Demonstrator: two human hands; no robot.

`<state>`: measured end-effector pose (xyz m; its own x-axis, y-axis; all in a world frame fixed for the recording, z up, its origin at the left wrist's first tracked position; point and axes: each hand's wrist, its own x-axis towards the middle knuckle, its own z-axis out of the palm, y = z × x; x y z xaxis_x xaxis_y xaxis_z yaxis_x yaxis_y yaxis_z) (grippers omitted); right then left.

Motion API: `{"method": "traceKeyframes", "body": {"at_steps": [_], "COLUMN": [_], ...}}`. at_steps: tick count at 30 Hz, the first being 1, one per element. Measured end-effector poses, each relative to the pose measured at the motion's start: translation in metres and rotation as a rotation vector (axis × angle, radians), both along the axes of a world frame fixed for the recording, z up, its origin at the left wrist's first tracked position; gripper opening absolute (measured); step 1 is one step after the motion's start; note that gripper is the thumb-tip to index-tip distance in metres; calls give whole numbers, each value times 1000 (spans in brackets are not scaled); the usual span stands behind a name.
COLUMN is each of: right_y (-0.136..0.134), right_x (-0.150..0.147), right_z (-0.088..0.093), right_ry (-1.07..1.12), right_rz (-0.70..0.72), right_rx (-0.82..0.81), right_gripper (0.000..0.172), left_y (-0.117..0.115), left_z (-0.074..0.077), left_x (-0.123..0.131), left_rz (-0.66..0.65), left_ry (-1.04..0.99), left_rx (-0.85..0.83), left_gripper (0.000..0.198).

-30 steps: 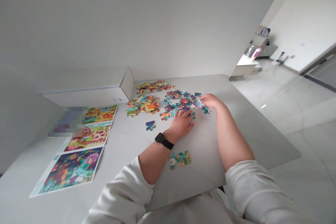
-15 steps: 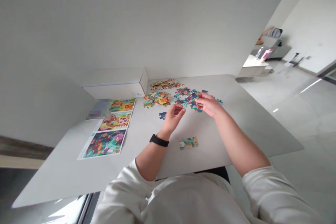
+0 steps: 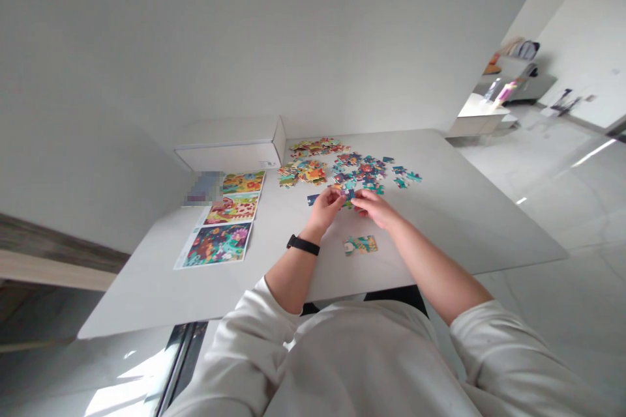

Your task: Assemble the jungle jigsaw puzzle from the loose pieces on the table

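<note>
My left hand (image 3: 326,210), with a black band on its wrist, and my right hand (image 3: 375,206) are close together above the table, fingers pinched. Between their fingertips is a small purple, blue and green puzzle piece (image 3: 348,195); whether it is one piece or two I cannot tell. Just beyond my hands lies a pile of dark blue and teal puzzle pieces (image 3: 364,168). A single dark blue piece (image 3: 312,199) rests left of my left hand. Nearer my body is a small joined section of puzzle (image 3: 360,245), teal and orange.
Behind are two more piles, yellow-orange pieces (image 3: 309,172) and red-yellow pieces (image 3: 320,146). To the left lies a sheet with three printed pictures (image 3: 219,244), partly under a blurred patch. A white box (image 3: 227,155) stands against the wall. Several loose pieces (image 3: 401,182) lie to the right.
My right hand has moved left and toward my body, away from the pile, to meet my left hand. A puzzle piece now shows between them. The view has shifted slightly.
</note>
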<state>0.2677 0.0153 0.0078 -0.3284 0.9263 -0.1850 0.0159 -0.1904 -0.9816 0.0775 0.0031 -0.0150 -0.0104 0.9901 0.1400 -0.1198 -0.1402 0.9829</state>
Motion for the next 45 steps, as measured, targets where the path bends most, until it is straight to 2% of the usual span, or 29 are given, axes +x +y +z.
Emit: {"method": "traceKeyframes", "body": {"at_steps": [3, 6, 11, 16, 21, 24, 29, 35, 45], "right_y": [0, 3, 10, 9, 2, 0, -2, -4, -5], "right_x": [5, 9, 21, 41, 55, 57, 55, 55, 51], "right_z": [2, 3, 1, 5, 9, 8, 7, 11, 8], "right_ry": [-50, -107, -230, -367, -415, -468, -586, -727, -793], "right_rz": [-31, -3, 63, 216, 414, 472, 496, 482, 439], "right_rx": [147, 274, 389, 385, 267, 205, 257, 351, 419], "right_gripper": [55, 58, 44, 29, 29, 28, 21, 15, 13], "left_y": [-1, -4, -11, -22, -30, -33, -34, -36, -34], "left_z": [0, 1, 3, 9, 19, 23, 25, 25, 21], "left_x": [2, 5, 9, 10, 6, 4, 5, 8, 8], "left_rz": [-26, -35, -44, -124, -304, -351, -384, -337, -296], "left_ry": [59, 130, 283, 476, 670, 742, 832, 967, 1001], "left_rx": [14, 22, 78, 105, 196, 208, 166, 201, 254], "left_gripper": [50, 46, 32, 19, 13, 12, 10, 10, 7]}}
